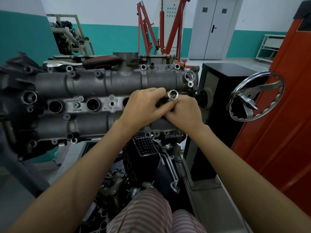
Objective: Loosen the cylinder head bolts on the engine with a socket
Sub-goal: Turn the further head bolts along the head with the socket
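Socket (173,94) sits up between both hands, open end toward the camera, just above the right end of the cylinder head (104,96). Left hand (143,106) fingers curl around its dark lower part; right hand (182,113) curls in against the same piece, exact grip hidden by the knuckles. Looks like fitting socket to a driver, not yet on any bolt. Risks, as a guess: socket half-seated and popping off, dropping into the open bore (125,101) just left of the hands, or rounding a bolt if cocked. Handwheel (255,96) stands well right of the hands.
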